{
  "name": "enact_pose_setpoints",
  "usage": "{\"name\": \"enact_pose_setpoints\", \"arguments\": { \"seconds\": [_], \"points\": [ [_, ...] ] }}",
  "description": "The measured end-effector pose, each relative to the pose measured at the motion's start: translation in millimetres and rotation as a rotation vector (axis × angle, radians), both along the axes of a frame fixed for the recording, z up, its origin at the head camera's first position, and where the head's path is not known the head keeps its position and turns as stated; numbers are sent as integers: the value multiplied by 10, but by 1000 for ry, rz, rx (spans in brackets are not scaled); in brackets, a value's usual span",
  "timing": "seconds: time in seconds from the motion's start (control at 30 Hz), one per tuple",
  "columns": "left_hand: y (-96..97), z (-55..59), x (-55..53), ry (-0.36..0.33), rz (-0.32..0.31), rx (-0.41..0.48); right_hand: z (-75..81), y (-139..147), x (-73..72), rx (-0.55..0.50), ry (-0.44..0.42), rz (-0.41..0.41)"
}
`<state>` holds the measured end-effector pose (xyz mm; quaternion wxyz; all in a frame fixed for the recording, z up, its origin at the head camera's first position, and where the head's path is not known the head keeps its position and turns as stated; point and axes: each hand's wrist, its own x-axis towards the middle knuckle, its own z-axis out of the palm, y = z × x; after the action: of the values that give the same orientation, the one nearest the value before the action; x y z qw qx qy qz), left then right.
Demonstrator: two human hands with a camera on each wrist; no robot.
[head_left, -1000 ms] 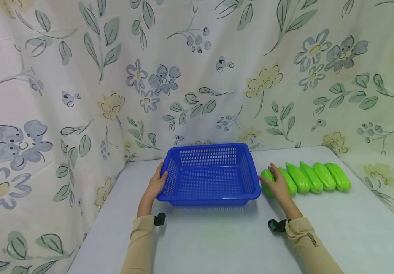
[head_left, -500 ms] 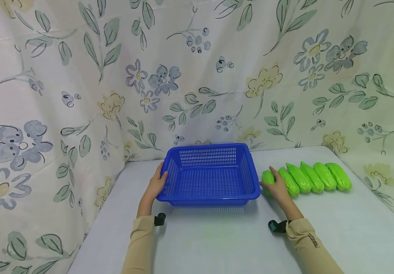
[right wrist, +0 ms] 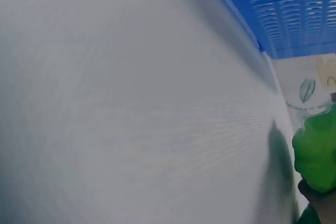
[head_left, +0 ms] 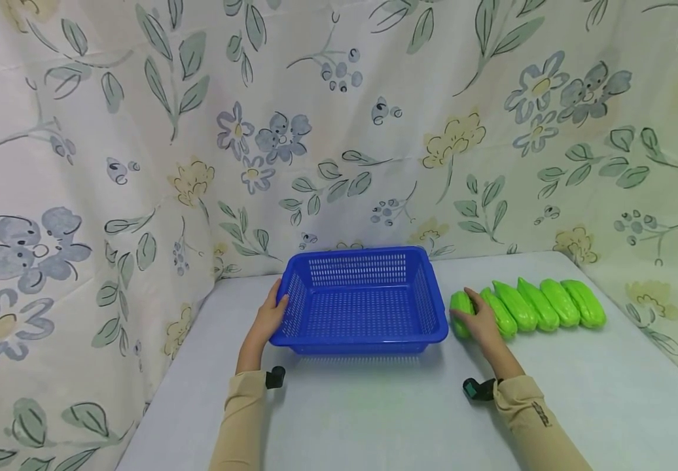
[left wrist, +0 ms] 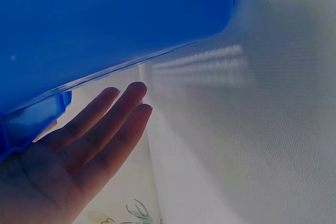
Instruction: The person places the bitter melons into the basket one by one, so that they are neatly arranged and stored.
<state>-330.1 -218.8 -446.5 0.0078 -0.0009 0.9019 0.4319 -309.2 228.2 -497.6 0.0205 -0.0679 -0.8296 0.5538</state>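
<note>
A blue perforated plastic basket [head_left: 359, 347] stands on the white table. My left hand [head_left: 268, 317] holds its left side, thumb over the rim. In the left wrist view the fingers [left wrist: 102, 140] of that hand stretch out below the rim. To the right of the basket lies a row of shiny, bright green, oblong vegetable-like pieces [head_left: 536, 304], some with pointed tips. My right hand [head_left: 480, 322] grips the leftmost green piece [head_left: 461, 304] from above, thumb on its near left side. The right wrist view shows that green piece [right wrist: 317, 153] at the right edge, a finger against its underside.
White cloth covers the table [head_left: 362, 418]. A floral curtain [head_left: 339, 131] hangs behind it and along the left side. The basket's right wall [head_left: 433, 294] is close beside the gripped green piece.
My right hand's fingers have drawn in around the leftmost green piece. The other green pieces have shifted slightly to the right. The left hand and the basket have stayed in place.
</note>
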Motion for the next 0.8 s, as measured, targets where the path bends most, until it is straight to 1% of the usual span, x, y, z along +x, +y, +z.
{"name": "enact_pose_setpoints", "arguments": {
  "seconds": [0.17, 0.5, 0.8],
  "points": [
    [-6, -6, 6, 0, -1, 9, 107, -15, 11, -42, 20, -19],
    [-24, -11, 6, -3, -2, 12, 349, -49, -49, -123, 70, -37],
    [-31, -23, -3, 6, -15, 38, 498, -97, -40, -146, 78, -39]
  ]
}}
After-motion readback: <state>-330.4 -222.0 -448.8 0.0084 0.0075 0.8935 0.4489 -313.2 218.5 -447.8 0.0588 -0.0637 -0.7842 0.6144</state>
